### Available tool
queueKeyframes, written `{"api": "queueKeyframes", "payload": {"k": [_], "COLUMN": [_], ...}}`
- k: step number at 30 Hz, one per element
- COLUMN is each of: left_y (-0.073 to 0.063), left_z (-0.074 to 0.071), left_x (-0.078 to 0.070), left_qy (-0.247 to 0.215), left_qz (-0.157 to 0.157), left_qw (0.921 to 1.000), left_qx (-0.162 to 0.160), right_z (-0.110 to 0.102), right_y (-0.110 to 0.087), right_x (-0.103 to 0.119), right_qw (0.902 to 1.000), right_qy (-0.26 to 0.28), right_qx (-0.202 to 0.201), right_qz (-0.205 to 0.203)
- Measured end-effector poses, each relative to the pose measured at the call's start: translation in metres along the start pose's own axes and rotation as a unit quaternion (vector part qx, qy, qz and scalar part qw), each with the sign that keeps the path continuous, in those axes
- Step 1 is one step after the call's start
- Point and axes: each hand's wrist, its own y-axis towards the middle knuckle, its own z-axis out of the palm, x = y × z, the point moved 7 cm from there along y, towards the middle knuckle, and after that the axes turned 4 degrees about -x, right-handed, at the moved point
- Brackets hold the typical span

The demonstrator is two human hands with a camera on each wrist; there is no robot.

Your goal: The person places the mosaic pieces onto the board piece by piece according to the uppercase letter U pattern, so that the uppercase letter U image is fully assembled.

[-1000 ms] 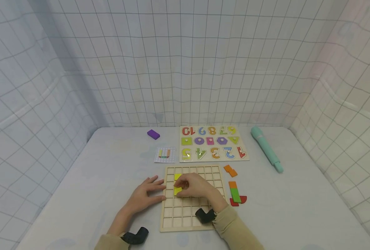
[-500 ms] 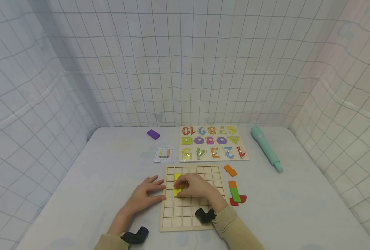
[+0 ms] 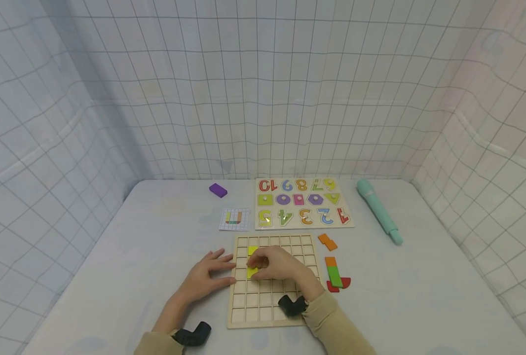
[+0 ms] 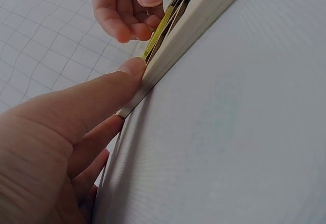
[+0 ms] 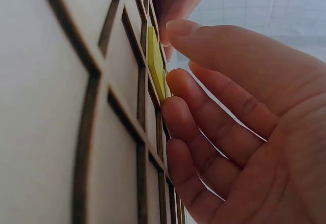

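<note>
White cloth walls [image 3: 272, 98] with a dark grid enclose a white tabletop [image 3: 423, 296]; places are given relative to the wooden grid board [image 3: 252, 301]. Left to right: the left hand [image 3: 203, 280], fingers spread, touches the grid board's left edge. A purple block [image 3: 218, 190] and, nearer, a pattern card [image 3: 234, 220] bearing a U figure lie beyond its left part. Within the grid board, a yellow tile [image 3: 252, 274] lies in the second column from the left; the right hand [image 3: 278, 264] curls thumb and fingertips round it. Yellow also shows past the fingers, whether of the same tile cannot be told. The number puzzle board [image 3: 275, 219], beyond the grid board, holds digits 1 to 10 and a middle row of knobbed shapes. Right of the grid board lie orange tiles [image 3: 327, 242], a green tile [image 3: 334, 277] touching red pieces [image 3: 346, 283] and, farther right, a turquoise rod [image 3: 380, 212].
</note>
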Motion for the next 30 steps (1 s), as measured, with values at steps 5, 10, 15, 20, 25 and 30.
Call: {"api": "queueKeyframes", "payload": {"k": [5,10,15,20,25,30], "left_y": [0.000,0.000,0.000,0.000,0.000,0.001], "left_z": [0.000,0.000,0.000,0.000,0.000,0.001], "left_x": [0.001,0.000,-0.001,0.000,0.001,0.002], "left_qy": [-0.001,0.005,0.008,0.008,0.013,0.015], "left_qz": [-0.004,-0.005,-0.005,-0.006,0.000,0.001], "left_qw": [1.0000,1.0000,1.0000,1.0000,0.9999,0.9999], "left_qx": [0.001,-0.001,-0.001,0.000,0.002,0.003], "right_z": [-0.005,-0.014,-0.025,-0.043,-0.066,-0.089], "right_y": [-0.002,-0.006,-0.011,-0.018,-0.031,-0.046], "right_x": [0.000,-0.001,0.000,0.000,-0.002,-0.012], "right_qw": [0.9999,0.9996,0.9998,0.9994,0.9986,0.9972], "right_qy": [-0.009,-0.015,0.003,0.007,-0.008,-0.021], "right_qx": [-0.004,-0.015,-0.019,-0.027,-0.045,-0.071], "right_qz": [0.007,0.018,0.011,-0.020,-0.028,-0.008]}}
